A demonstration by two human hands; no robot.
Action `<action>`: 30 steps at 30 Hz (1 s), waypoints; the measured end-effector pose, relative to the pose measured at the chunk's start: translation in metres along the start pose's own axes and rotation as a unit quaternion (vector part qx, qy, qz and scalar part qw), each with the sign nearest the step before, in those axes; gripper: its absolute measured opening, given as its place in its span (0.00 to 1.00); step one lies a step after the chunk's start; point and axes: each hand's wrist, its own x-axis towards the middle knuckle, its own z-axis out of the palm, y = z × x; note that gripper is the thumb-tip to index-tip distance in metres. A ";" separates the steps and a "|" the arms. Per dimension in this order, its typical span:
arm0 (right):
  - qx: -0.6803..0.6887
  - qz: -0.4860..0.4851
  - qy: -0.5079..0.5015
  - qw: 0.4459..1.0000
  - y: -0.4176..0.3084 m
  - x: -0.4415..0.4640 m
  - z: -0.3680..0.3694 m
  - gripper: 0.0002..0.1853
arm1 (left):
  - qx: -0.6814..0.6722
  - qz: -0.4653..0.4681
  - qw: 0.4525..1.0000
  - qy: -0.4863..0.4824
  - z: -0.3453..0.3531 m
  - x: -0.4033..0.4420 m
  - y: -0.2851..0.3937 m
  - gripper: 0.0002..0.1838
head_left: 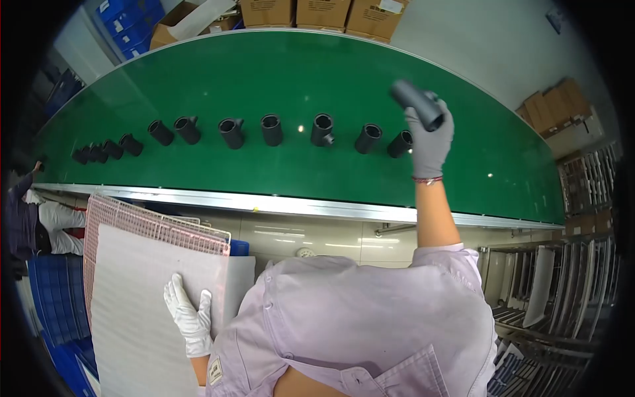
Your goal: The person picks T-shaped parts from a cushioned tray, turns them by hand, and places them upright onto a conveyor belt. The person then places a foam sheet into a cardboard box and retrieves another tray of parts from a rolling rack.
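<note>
My right hand (431, 139), in a grey glove, is closed round a dark grey cylindrical housing (415, 102) and holds it tilted above the green work surface (278, 73). Just below and left of that hand, another dark housing (399, 144) stands on the green surface. Further left, several like it form a loose row, among them a housing (323, 129) with a small side knob and a plain-looking housing (271, 130). My left hand (188, 314), gloved in white, lies with fingers extended on a pale grey sheet (132, 284) over a pinkish wire rack (159, 228).
Cardboard boxes (321, 13) and blue crates (132, 23) stand beyond the far edge. A metal rail (297, 204) runs along the near edge. Another person (33, 218) is at the far left. Metal shelving (549, 291) stands at right, blue bins (58, 298) at lower left.
</note>
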 end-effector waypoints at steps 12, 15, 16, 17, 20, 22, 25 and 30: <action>-0.537 0.260 -0.239 0.766 0.211 0.050 -0.107 0.39 | 0.034 -0.006 0.999 0.012 0.012 0.003 -0.003 0.33; -0.539 0.243 -0.273 0.759 0.218 0.053 -0.103 0.40 | 0.036 -0.001 0.999 0.012 0.013 0.003 -0.004 0.33; -0.549 0.222 -0.274 0.758 0.215 0.054 -0.101 0.40 | 0.037 -0.006 0.999 0.008 0.014 0.002 -0.003 0.33; -0.550 0.220 -0.280 0.756 0.205 0.055 -0.097 0.40 | 0.037 -0.003 0.999 0.011 0.013 0.004 -0.002 0.34; -0.543 0.192 -0.223 0.786 0.169 0.059 -0.078 0.40 | 0.028 -0.004 1.000 0.011 0.011 0.005 -0.001 0.33; -0.426 0.071 -0.101 0.896 0.154 0.057 -0.061 0.36 | 0.019 -0.006 1.000 0.013 0.009 0.000 -0.004 0.33; -0.264 -0.045 -0.133 0.954 0.084 0.030 -0.007 0.30 | -0.216 -0.123 0.964 0.099 -0.005 -0.010 0.000 0.29; -0.047 -0.148 -0.460 0.874 -0.041 -0.122 0.090 0.32 | -0.084 -0.309 0.912 0.256 -0.073 -0.077 -0.025 0.33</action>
